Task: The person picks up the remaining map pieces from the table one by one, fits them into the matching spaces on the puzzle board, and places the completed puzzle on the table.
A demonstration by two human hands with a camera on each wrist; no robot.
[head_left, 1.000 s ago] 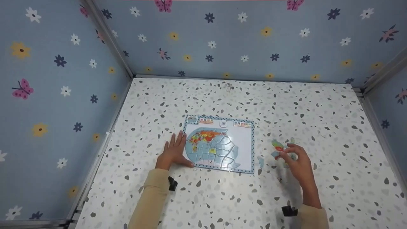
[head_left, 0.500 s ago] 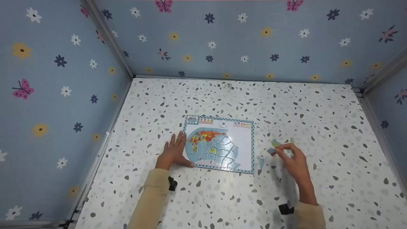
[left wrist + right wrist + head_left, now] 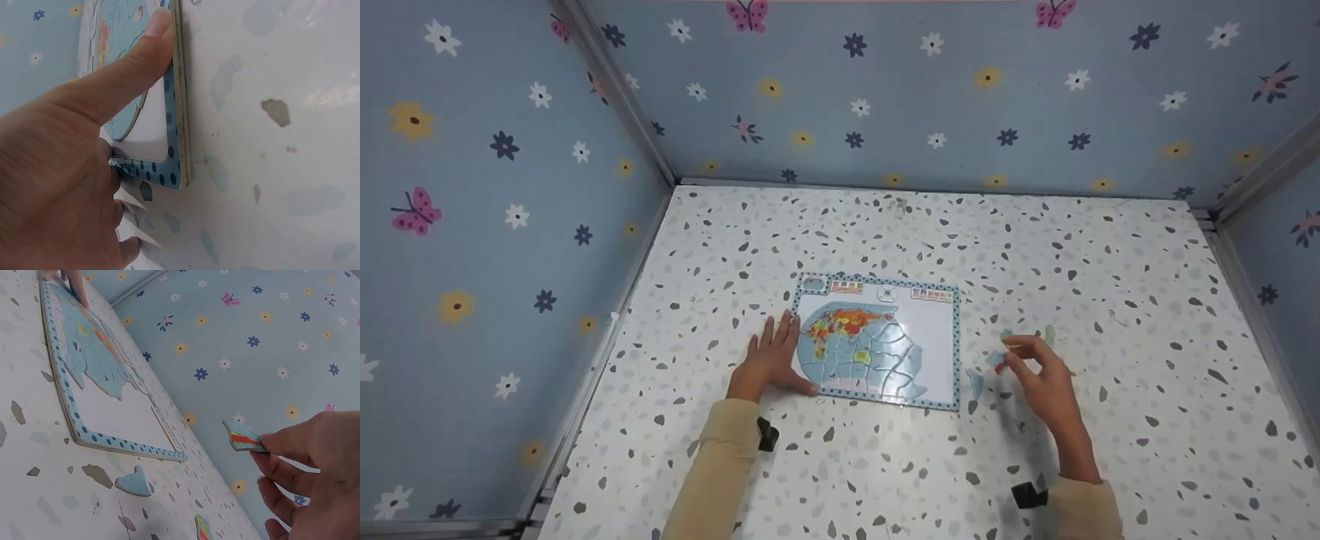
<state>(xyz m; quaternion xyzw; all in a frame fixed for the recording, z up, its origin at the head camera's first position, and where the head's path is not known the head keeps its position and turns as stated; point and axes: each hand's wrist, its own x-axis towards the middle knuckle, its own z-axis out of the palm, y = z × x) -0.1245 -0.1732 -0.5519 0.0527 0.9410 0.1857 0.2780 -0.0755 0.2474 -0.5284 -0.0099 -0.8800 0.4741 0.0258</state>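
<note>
A world-map jigsaw puzzle board [image 3: 937, 337] lies on the table, its left part filled with fitted pieces and its right part bare white. My left hand [image 3: 769, 360] rests at the board's left side, fingers spread, with the thumb on the dotted border at the lower left corner. To the right of the board, my right hand [image 3: 1046, 382] pinches a puzzle piece [image 3: 242, 437] between thumb and index finger. That piece is light blue with a red and yellow band, raised above the table in the right wrist view.
A pale blue loose piece [image 3: 135, 482] lies just off the board's right edge. Another loose piece [image 3: 203, 527], green and red, lies nearer the right hand, and a greenish one [image 3: 1050, 334] sits behind that hand. Flower-patterned panels [image 3: 885, 97] enclose the speckled table [image 3: 855, 232].
My right hand has moved a little left, toward the board, with the pinched puzzle piece, away from the loose pieces. The left hand and the board have stayed in place.
</note>
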